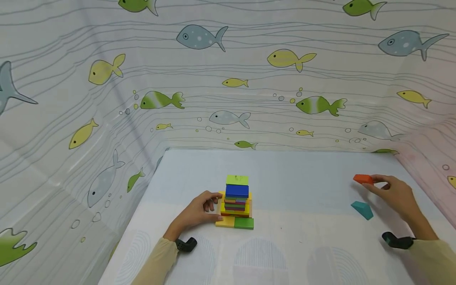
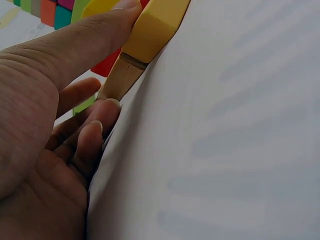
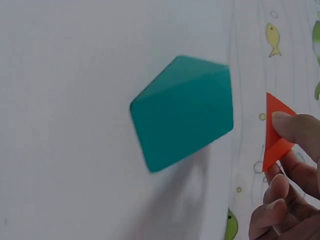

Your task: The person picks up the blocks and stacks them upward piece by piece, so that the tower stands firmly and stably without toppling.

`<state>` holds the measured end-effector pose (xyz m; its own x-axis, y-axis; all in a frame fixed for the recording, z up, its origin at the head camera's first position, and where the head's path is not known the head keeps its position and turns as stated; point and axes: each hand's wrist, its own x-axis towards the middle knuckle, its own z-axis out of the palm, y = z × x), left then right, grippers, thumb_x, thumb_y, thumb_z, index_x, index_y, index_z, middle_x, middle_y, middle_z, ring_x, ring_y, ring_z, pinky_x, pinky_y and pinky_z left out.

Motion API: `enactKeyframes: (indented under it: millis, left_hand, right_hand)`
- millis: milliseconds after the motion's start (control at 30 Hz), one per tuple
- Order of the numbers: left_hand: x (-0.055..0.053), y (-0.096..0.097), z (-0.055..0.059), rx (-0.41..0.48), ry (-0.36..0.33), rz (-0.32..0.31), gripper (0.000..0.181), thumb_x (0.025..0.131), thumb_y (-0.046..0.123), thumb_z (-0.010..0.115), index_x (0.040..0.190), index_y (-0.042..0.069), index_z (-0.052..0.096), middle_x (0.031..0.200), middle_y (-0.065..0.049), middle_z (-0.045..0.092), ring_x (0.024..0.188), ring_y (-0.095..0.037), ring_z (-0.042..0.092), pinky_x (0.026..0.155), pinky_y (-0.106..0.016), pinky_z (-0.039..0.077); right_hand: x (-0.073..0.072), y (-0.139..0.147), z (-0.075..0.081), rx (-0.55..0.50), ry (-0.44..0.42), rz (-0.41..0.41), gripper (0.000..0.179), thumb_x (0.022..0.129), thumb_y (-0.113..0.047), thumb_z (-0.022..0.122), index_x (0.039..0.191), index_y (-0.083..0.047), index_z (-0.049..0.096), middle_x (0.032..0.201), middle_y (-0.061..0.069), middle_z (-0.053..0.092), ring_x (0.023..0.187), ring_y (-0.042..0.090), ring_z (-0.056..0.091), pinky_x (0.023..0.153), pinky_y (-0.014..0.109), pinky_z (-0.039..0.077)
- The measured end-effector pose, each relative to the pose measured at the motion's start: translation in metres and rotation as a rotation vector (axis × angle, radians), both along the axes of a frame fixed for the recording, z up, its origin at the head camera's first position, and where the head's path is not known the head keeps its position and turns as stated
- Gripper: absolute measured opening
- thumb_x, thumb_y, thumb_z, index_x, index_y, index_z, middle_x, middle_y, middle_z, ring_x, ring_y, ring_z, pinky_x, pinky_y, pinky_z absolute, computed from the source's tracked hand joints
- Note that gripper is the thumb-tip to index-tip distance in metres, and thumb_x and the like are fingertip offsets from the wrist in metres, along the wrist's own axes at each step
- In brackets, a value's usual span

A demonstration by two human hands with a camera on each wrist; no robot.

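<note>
At the table's middle-left rises a stack of colourful blocks, lime on top and blue beneath it, on a wider base. My left hand spans the left side of that base. In the left wrist view its thumb lies against a yellow block, and other fingers curl near a plain wooden block. My right hand pinches an orange block with slanted sides, held above the table at the right. Below it rests an angular teal block, apart from the hand.
The pale table has faint printed arches near its front. Behind and to the sides hangs a fish-patterned sheet. A black wrist device sits on the right arm, another on the left.
</note>
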<state>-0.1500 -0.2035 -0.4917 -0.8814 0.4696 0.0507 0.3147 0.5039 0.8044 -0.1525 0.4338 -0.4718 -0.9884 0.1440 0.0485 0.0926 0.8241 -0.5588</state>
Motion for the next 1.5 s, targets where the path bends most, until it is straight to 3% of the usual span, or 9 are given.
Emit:
enactKeyframes:
  millis: [267,400,700,1300,1500]
  left_hand:
    - [-0.009,-0.009,-0.013,-0.030,-0.024,-0.020,0.067,0.080,0.037,0.090,0.138,0.024,0.059,0.113,0.000,0.057,0.089,-0.019,0.054,0.078,-0.029,0.045]
    - [-0.011,-0.011,-0.014,-0.044,-0.029,-0.026,0.070,0.079,0.045,0.090,0.139,0.025,0.059,0.113,0.003,0.056,0.090,-0.017,0.054,0.079,-0.028,0.046]
    - [-0.010,-0.010,-0.013,-0.051,-0.038,-0.017,0.071,0.079,0.043,0.090,0.139,0.024,0.059,0.113,0.003,0.056,0.090,-0.017,0.054,0.078,-0.028,0.046]
    - [-0.009,-0.009,-0.009,-0.043,-0.027,-0.023,0.071,0.080,0.041,0.090,0.141,0.021,0.058,0.114,0.001,0.056,0.090,-0.018,0.054,0.079,-0.028,0.046]
    - [-0.009,-0.010,-0.010,-0.038,-0.024,-0.032,0.070,0.081,0.041,0.089,0.141,0.021,0.058,0.114,0.000,0.056,0.091,-0.018,0.054,0.079,-0.028,0.046]
  right_hand:
    - [-0.005,-0.041,0.018,-0.026,0.078,0.058,0.067,0.096,-0.048,0.072,0.135,0.005,0.059,0.112,0.025,0.062,0.090,0.032,0.051,0.056,0.030,0.042]
    - [-0.007,-0.062,0.026,-0.036,0.115,0.087,0.065,0.094,-0.047,0.074,0.134,0.003,0.062,0.108,0.019,0.064,0.086,0.027,0.051,0.054,0.030,0.039]
    - [-0.015,-0.106,0.043,-0.064,0.172,0.139,0.058,0.093,-0.044,0.077,0.129,0.000,0.066,0.101,0.015,0.065,0.086,0.026,0.051,0.055,0.029,0.041]
    - [-0.024,-0.193,0.077,-0.168,0.338,0.353,0.039,0.085,-0.031,0.087,0.115,-0.009,0.074,0.098,0.003,0.070,0.075,0.019,0.053,0.056,0.027,0.041]
    - [-0.024,-0.222,0.087,-0.196,0.353,0.431,0.037,0.086,-0.029,0.087,0.114,-0.008,0.075,0.098,0.003,0.070,0.073,0.019,0.053,0.055,0.027,0.040]
